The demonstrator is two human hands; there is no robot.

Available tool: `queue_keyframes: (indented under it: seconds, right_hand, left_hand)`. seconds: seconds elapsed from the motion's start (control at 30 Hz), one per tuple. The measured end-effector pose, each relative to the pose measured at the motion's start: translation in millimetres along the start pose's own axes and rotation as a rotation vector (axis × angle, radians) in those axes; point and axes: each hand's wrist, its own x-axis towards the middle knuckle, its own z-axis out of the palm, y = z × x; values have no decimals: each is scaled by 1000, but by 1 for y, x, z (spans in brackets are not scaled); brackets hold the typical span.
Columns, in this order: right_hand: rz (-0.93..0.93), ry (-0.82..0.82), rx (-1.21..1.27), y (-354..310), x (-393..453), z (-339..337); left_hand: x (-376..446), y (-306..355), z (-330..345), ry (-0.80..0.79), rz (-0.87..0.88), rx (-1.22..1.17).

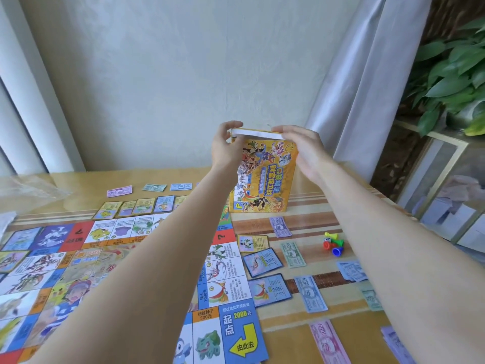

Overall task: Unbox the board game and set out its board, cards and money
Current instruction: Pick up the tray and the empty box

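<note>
The table (301,321) took up the whole lower view, glossy and striped, and its right edge ran just past the box, so anything sliding that way risked a drop. The board (110,261) lay flat left of the box and nearer the camera, a thin printed sheet, light and floppy by the look of it, easily rucked by a dragging forearm.

And there was the box (265,177), yellow, standing upright on the table at the board's far right corner. Thin card, probably near empty, so light and tippy; best held at the top edges, not squeezed in the middle.

Left hand (225,147) curled its fingers round the left end of the white flap (258,133) on top of the box; right hand (301,151) lay over the right end, fingers fairly straight, pressing down, though I couldn't tell whether the thumb pinched underneath.

Cards (141,206) lined the board's far edge left of the box, with more in front of it. Banknotes (311,292) were scattered in front of the box, flimsy paper, a breath would shift them. Plastic pawns (333,244) clustered in front of the box, slightly right. The only open room was the bare strip right beside the box.
</note>
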Motion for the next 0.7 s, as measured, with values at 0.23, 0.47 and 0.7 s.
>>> queue_keyframes:
  seconds: [0.23,0.47,0.7]
  right_hand:
    - [62,-97,-75,-11,-3,-10]
    - [101,-141,-209,-16,-6,-14]
    - [59,-226,-329,-12,-11,-23]
  left_hand:
    - [5,7,-4,-79,-72,66]
    - [6,11,-11,-121,53,314]
    - [1,3,-8,-33,148,385]
